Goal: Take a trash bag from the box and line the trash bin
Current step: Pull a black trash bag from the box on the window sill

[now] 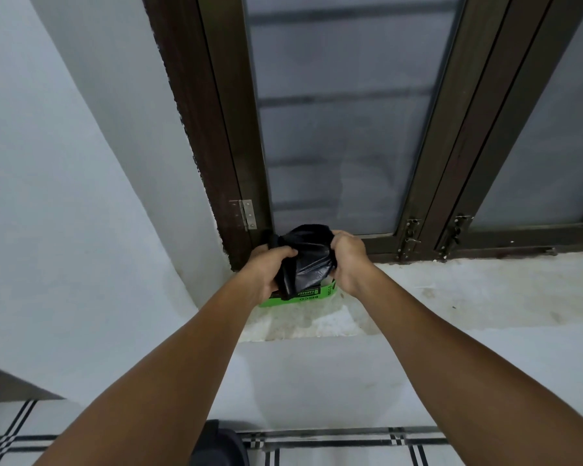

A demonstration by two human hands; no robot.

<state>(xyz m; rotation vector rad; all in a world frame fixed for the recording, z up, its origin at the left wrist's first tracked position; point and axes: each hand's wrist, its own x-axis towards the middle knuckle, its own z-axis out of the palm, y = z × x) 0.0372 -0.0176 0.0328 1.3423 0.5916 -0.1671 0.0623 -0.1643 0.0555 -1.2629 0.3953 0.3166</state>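
Note:
A black trash bag (pixel 306 257), bunched up, is held between both hands just above a green box (pixel 312 295) that lies on the window sill. My left hand (pixel 270 271) grips the bag's left side and covers part of the box. My right hand (pixel 347 260) grips the bag's right side. Low in the head view, a dark rounded object (pixel 220 443) that may be the trash bin shows between my forearms on the floor; most of it is cut off.
The stained white sill (pixel 451 290) runs right below a brown-framed window (pixel 344 129) with frosted panes. A white wall (pixel 64 196) closes in on the left. The floor (pixel 334 447) has white tiles with black stripes.

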